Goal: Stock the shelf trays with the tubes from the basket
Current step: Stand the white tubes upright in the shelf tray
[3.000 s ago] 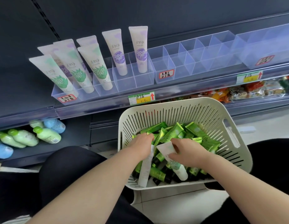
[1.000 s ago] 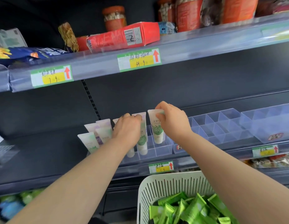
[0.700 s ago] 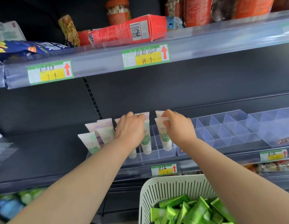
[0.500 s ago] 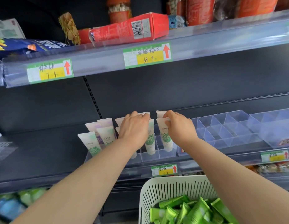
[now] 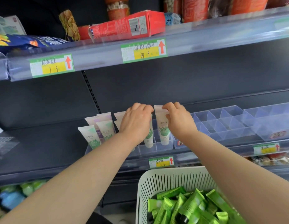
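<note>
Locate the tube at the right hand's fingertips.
Head view, centre: the tube stands cap-down in the clear tray, front row, its top pinched by the right hand, just right of the second tube at the left hand.

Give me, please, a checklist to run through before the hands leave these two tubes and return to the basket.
1. The right tube stands upright, cap down, in the stocked tray: ok.
2. The left tube is seated beside it: ok, though the left hand hides its top.
3. Both hands are free of the tubes: not ok. The right hand pinches its tube's top, and the left hand holds the other.
4. The empty tray has free cells: ok.
5. The basket holds green tubes: ok.
6. Which tray the green tubes belong in: cannot tell, because the labels are unreadable.
</note>
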The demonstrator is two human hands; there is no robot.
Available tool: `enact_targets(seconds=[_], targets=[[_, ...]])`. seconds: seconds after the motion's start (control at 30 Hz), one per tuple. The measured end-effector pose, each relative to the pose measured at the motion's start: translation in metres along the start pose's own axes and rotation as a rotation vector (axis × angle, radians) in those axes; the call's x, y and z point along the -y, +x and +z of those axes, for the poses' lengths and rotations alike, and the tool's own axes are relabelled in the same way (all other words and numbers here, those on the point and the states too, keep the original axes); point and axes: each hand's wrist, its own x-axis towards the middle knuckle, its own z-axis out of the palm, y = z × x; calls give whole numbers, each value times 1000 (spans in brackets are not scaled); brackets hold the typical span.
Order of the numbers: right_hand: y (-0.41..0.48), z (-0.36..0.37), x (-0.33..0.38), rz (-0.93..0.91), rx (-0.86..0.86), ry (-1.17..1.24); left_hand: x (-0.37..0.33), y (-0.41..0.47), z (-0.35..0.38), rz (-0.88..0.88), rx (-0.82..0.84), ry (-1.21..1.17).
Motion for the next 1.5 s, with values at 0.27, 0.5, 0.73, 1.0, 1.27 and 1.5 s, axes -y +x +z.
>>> enact_targets(seconds=[0.27, 0.5, 0.73, 1.0, 1.27, 1.5], targets=[[-111, 4, -50, -41, -94, -68, -47, -69, 24, 246, 13, -184], [-135, 33, -106, -180, 239, -221, -92, -129, 86, 88, 275, -299], [-100, 22, -105, -223, 122, -295, -94, -91, 84, -52, 192, -278], [-95, 21, -54, -333, 114, -347, -58, -124, 53, -258, 168, -80], [-93, 32, -32, -313, 167, -430, -27, -132, 41, -518, 324, 98], [-86, 41, -32, -301, 231, -487, -7, -127, 54, -590, 357, 78]])
